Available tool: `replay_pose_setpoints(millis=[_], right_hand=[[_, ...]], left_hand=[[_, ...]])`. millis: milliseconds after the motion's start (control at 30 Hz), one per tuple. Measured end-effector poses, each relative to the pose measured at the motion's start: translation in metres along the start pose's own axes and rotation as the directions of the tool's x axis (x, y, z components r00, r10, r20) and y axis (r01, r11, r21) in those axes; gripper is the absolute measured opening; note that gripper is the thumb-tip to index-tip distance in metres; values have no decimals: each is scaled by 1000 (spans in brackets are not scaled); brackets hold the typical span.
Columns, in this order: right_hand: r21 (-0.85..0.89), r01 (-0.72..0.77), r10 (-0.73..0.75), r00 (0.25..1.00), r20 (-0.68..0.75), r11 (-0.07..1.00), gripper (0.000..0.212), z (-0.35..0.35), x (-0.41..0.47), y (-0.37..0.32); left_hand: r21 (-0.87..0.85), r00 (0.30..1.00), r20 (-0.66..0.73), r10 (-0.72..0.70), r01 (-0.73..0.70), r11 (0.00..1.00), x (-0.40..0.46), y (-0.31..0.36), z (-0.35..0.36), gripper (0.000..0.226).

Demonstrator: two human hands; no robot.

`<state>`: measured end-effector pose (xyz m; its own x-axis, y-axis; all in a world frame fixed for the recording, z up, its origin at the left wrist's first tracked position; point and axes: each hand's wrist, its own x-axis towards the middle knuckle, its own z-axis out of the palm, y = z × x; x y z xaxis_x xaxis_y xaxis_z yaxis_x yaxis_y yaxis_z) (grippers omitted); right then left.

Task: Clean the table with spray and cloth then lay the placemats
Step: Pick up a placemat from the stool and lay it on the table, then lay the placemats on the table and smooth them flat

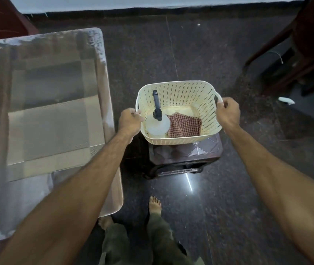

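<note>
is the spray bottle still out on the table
No, the spray bottle stands inside the basket beside the checked cloth.

Dark polished floor [219,64], dark wooden chair [305,54].

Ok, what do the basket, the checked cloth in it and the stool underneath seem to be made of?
The basket looks like cream moulded plastic, matte, with rows of punched holes and moulded handles, which the left hand and right hand grip. The checked cloth is woven fabric, red and white, soft and creased. The stool looks like dark glossy moulded plastic with a patterned top, though lacquered wood is possible.
</note>
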<state>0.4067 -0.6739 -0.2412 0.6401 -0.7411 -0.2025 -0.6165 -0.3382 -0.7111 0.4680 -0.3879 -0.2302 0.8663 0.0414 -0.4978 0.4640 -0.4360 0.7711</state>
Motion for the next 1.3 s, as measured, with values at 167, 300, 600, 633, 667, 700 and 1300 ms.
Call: replay_pose_setpoints(millis=[167, 300, 600, 633, 667, 700, 1300], right_hand=[[-67, 9, -6, 999, 47, 998, 21, 23, 18, 44], [-82, 6, -1, 998, 67, 997, 20, 35, 28, 64], [-53, 4, 0, 996, 85, 999, 21, 43, 37, 88], [-53, 15, -10, 997, 81, 998, 22, 43, 38, 88], [-59, 24, -19, 997, 80, 998, 23, 43, 39, 89], [-66, 33, -28, 996, 85, 997, 23, 43, 39, 88], [-3, 418, -408, 888, 210, 908, 24, 96, -98, -35]], left_hand=[[93, 1000, -6, -11, 12, 996, 32, -30, 31, 25], [134, 1000, -13, -4, 5, 991, 44, -44, 45, 24], [148, 1000, -17, 16, -13, 989, 55, -59, 59, 24], [145, 1000, -17, 17, -14, 989, 55, -58, 59, 24], [140, 1000, -17, 16, -13, 990, 56, -59, 59, 24], [136, 1000, -14, 11, -9, 991, 56, -58, 59, 23], [-102, 998, -48, 48, -53, 993, -27, -61, -54, 16]])
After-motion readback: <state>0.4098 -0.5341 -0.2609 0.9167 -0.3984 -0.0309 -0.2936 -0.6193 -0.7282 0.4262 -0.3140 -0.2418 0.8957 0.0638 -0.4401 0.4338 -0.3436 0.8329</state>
